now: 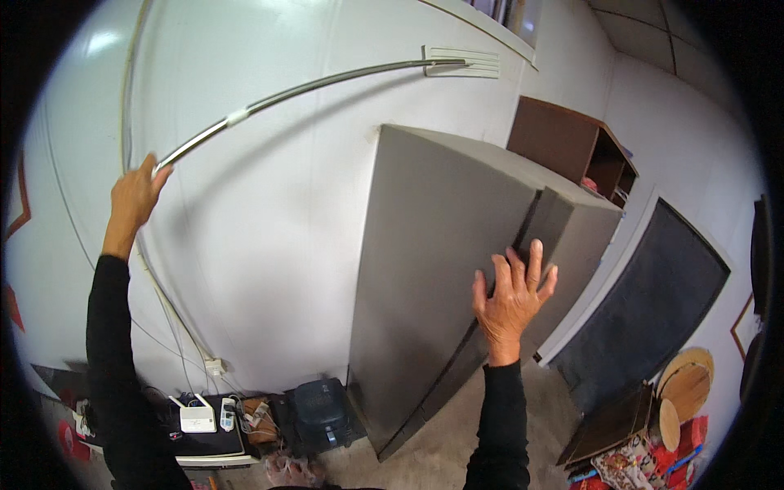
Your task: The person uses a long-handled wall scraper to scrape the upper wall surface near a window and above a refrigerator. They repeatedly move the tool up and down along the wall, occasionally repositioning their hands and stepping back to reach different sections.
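My left hand (141, 196) grips one end of a long shiny metal pole (314, 86). The pole rises to the right across the white wall, its far end at a slatted white vent (482, 70) high up; I cannot tell whether it touches it. My right hand (510, 290) is open, fingers spread, over the front door edge of a tall grey refrigerator (437, 269); it seems to rest on it.
A brown cabinet (545, 133) stands behind the refrigerator, beside a dark doorway (641, 302). Low at left are a white router (198, 419), cables and a dark bag (319, 415). Round wooden boards (686, 384) lean at lower right. Grey floor (539, 420) shows below.
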Tool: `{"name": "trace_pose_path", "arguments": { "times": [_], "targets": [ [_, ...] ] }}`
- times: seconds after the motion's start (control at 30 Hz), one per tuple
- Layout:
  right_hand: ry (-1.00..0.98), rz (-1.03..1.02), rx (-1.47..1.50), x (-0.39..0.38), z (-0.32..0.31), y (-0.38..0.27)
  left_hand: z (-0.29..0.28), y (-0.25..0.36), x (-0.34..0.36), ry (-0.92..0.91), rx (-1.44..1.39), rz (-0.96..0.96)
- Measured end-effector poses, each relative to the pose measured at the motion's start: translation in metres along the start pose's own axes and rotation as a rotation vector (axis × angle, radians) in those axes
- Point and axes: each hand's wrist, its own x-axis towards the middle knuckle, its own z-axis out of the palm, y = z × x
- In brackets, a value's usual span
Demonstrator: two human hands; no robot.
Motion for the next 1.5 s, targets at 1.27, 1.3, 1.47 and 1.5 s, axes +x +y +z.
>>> {"name": "trace_pose_path", "arguments": {
  "times": [1.27,1.3,1.47,1.5],
  "targets": [
    [-0.007,-0.034,-0.059,-0.002,-0.005,-0.006,-0.055,-0.032,-0.43,-0.484,-0.288,-0.455],
    [-0.026,-0.017,-0.051,-0.002,-0.005,-0.006,-0.056,-0.031,-0.431,-0.493,-0.292,-0.458],
    [-0.014,-0.029,-0.052,-0.003,-0.006,-0.007,-0.057,-0.027,-0.438,-0.575,-0.329,-0.454],
    [-0.008,-0.035,-0.052,-0.002,-0.006,-0.007,-0.057,-0.024,-0.438,-0.605,-0.361,-0.456]
  ]
}}
